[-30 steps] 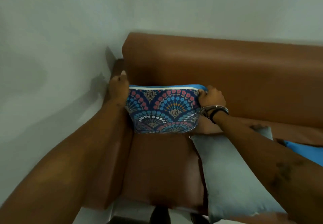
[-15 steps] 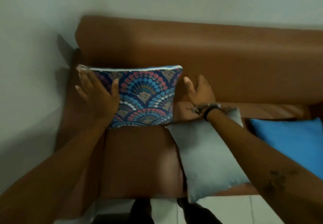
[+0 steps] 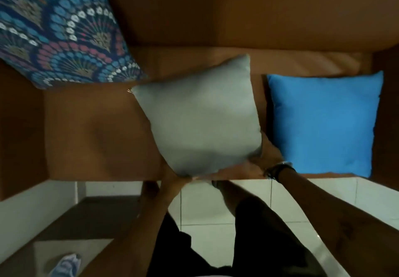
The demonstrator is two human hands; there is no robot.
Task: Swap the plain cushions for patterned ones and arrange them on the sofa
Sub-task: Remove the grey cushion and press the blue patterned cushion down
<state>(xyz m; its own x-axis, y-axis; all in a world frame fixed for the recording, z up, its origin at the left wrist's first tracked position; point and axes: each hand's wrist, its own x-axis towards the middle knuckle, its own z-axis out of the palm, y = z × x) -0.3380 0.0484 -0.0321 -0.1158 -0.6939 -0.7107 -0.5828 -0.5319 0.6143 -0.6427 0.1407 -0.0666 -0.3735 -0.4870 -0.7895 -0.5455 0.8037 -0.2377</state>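
Both hands, left hand (image 3: 176, 174) and right hand (image 3: 262, 160), apparently closed on the grey cushion (image 3: 198, 121) at its near corners, beside the blue cushion (image 3: 323, 123). Soft, light; hold by corners.

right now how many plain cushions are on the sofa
2. The grey cushion lies mid-seat, gripped at its near edge by the left hand and right hand. The blue cushion lies flat to its right. More may sit outside the frame.

Both bare arms reach forward and converge; the left hand (image 3: 172, 174) and right hand (image 3: 262, 160) close under one lower edge; right wrist banded.
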